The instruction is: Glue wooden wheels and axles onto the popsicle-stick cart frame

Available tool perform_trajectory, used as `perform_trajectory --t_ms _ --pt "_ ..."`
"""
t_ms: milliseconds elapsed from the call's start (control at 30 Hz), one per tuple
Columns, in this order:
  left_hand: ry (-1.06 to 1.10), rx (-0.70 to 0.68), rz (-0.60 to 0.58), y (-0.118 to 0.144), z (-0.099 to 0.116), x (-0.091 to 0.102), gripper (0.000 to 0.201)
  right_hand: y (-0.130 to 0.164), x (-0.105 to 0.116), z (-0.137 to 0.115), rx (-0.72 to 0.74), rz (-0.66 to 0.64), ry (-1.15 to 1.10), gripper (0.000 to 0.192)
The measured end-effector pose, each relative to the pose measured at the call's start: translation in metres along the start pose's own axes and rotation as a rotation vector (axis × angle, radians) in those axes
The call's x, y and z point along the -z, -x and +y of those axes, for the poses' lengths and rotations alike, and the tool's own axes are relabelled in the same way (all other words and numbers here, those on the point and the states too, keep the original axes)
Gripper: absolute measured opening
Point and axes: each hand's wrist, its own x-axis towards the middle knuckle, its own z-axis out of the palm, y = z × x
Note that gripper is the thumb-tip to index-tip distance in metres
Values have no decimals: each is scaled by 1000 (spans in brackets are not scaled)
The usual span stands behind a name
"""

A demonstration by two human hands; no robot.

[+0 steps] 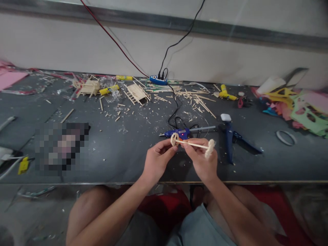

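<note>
Between my hands is a thin wooden stick (pixel 197 145) with a small pale wheel at each end. My left hand (pixel 158 159) has its thumb and fingers closed at the left wheel (pixel 174 139), which is open in the middle. The fingers of my right hand (pixel 203 162) pinch the stick near that wheel. Beyond my right palm the right wheel (pixel 210 147) sticks out, seen nearly edge-on. Just behind my hands lies a blue hot glue gun (pixel 176 132), its red light on and a glue stick (pixel 205 128) in its back end.
Loose wooden sticks (pixel 202 102) and small stick-built pieces (pixel 137 93) lie along the wall. A blue power strip (pixel 158 80) feeds the glue gun's cord. At right are a dark blue cutter-like tool (pixel 230 140), a white ring (pixel 286 137) and coloured sheets (pixel 307 109). A blurred-out tablet-like object (pixel 64 147) lies left.
</note>
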Motion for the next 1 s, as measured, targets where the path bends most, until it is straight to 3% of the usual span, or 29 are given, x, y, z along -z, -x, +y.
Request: perform_trajectory --t_ms 200,700,1000 --pt "81 25 -44 -1 2 -1 23 -5 1 -4 -76 52 -112 13" --pt "12 10 60 -4 3 5 14 -11 5 -3 -170 23 -318 9" --pt "-19 -41 28 -3 7 9 10 -16 5 -2 -319 -18 -499 9"
